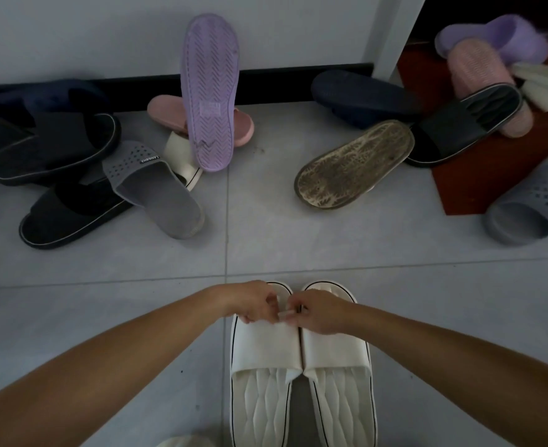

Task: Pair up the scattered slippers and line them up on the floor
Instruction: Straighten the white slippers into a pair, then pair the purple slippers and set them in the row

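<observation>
while the white slippers lie side by side, left grip and right grip each pinch a strap.

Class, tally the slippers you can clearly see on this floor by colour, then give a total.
White plastic slippers: 3
Purple plastic slippers: 2
Pink plastic slippers: 2
Navy slippers: 2
Black slippers with pale trim: 3
Grey perforated slippers: 2
Upturned slipper, dirty sole, colour hidden: 1
Total: 15
Unclear shapes at the frame edges left out.
</observation>
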`<action>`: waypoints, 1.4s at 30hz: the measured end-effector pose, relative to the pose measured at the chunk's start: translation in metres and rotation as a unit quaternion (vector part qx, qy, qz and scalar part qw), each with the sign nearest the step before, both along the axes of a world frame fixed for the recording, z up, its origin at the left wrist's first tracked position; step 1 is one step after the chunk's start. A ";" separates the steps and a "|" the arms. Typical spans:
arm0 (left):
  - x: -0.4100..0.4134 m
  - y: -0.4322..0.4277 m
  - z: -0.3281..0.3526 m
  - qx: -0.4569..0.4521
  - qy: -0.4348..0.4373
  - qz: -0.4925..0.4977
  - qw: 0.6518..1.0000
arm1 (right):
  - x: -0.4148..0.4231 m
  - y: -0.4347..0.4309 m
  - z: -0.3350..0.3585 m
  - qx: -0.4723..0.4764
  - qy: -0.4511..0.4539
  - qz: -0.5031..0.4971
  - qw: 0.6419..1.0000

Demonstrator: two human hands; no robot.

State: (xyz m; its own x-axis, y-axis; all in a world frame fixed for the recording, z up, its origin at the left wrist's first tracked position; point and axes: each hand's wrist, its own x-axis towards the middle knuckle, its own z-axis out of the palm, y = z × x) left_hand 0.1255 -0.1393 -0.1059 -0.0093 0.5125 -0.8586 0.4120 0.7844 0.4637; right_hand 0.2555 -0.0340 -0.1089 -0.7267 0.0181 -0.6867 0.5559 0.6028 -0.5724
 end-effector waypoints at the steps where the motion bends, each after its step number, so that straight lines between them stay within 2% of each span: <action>1: -0.001 -0.002 -0.001 0.005 -0.007 0.012 1.000 | 0.002 0.003 0.001 -0.010 -0.001 -0.007 1.000; 4: -0.007 -0.007 -0.001 0.022 -0.031 0.033 0.999 | 0.005 0.017 0.002 -0.034 0.001 -0.022 0.999; 6: -0.007 -0.009 -0.001 0.031 -0.016 0.008 0.999 | 0.007 0.021 -0.001 -0.029 -0.006 -0.038 0.999; 9: -0.006 -0.013 -0.002 0.035 -0.018 0.033 0.999 | 0.007 0.016 -0.002 -0.047 -0.018 -0.102 0.994; 13: -0.014 -0.019 -0.003 0.056 -0.017 0.076 0.995 | 0.006 0.019 0.000 -0.079 0.017 -0.184 0.980; 19: -0.011 -0.015 -0.006 0.043 -0.017 0.054 0.998 | 0.004 0.017 -0.001 -0.035 0.011 -0.121 0.992; 24: -0.016 0.003 -0.005 0.122 0.031 0.108 0.986 | -0.009 0.031 0.002 0.032 0.019 -0.082 0.996; 27: -0.036 0.016 -0.001 0.187 0.126 0.167 0.960 | -0.021 0.048 0.004 0.077 0.062 -0.086 0.991; 30: -0.061 0.029 0.003 0.214 0.144 0.265 0.929 | -0.037 0.064 0.009 0.069 0.118 -0.129 0.982; 32: -0.076 0.036 0.005 0.237 0.191 0.303 0.903 | -0.051 0.072 0.010 0.061 0.139 -0.177 0.972; 35: -0.103 0.047 0.006 0.245 0.294 0.339 0.859 | -0.070 0.074 0.010 0.024 0.146 -0.247 0.958; 37: -0.127 0.054 0.011 0.252 0.344 0.361 0.829 | -0.080 0.071 0.006 0.029 0.151 -0.250 0.956; 40: -0.170 0.064 0.019 0.259 0.391 0.426 0.774 | -0.089 0.064 -0.002 0.028 0.146 -0.237 0.960; 42: -0.192 0.070 0.020 0.263 0.400 0.451 0.753 | -0.090 0.059 -0.010 0.017 0.141 -0.238 0.961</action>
